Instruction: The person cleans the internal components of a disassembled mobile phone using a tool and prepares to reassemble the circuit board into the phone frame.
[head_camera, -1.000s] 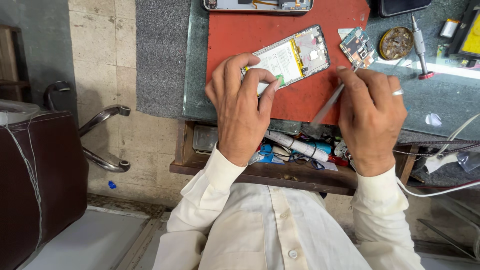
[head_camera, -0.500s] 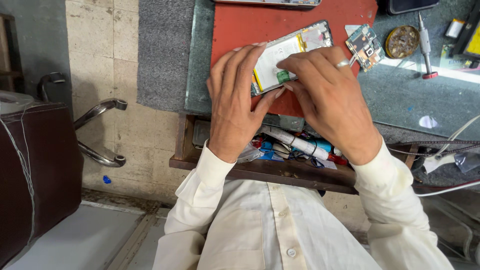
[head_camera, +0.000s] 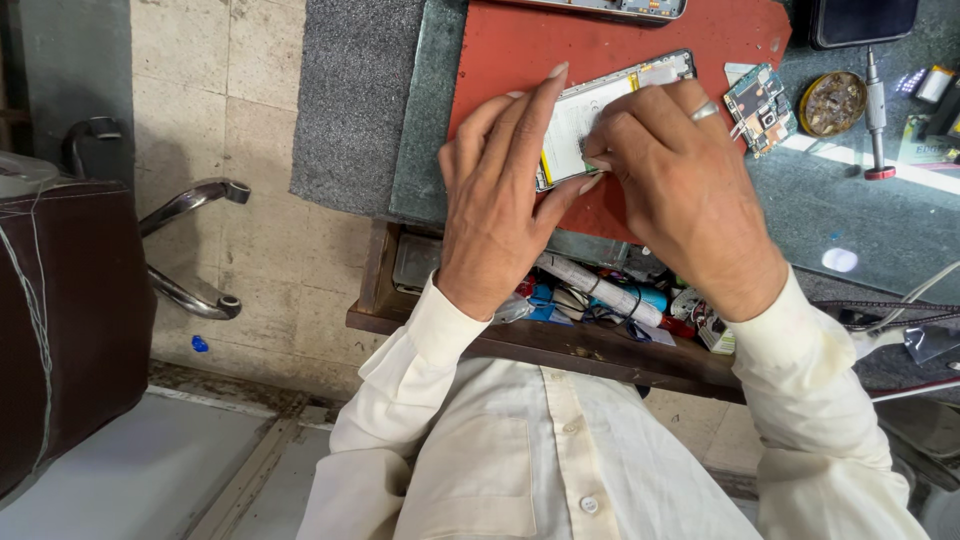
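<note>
Two bare hands work over an opened smartphone (head_camera: 590, 120) that lies back-up, slightly tilted, on a red work mat (head_camera: 520, 50) atop a green-topped bench (head_camera: 425, 120). The left hand (head_camera: 500, 205) lies flat with its fingers spread along the phone's left edge, the thumb reaching under the lower edge of the frame, so the phone is steadied between thumb and fingers. The right hand (head_camera: 680, 190), with a ring on one finger, is bunched over the middle of the phone, fingertips drawn together and pressed down on the pale battery area; whether it pinches a small part or tool there cannot be told, since the knuckles hide the tips.

Just right of the phone, on the mat's edge, lies a small green circuit board (head_camera: 760, 108). Beside that sits a round brass-coloured dish (head_camera: 832, 102) holding small parts, and next to it a precision screwdriver with a red tip cap (head_camera: 876, 110) lies upright in the view. A dark phone (head_camera: 865, 20) rests at the top right corner, and another phone frame (head_camera: 620, 8) lies along the mat's top edge. Below the bench, an open wooden drawer (head_camera: 560, 345) holds a clutter of tubes, wires and tools. A grey mat (head_camera: 350, 100) overhangs the bench's left side, and a chair with chrome armrests (head_camera: 190, 250) stands on the left.
</note>
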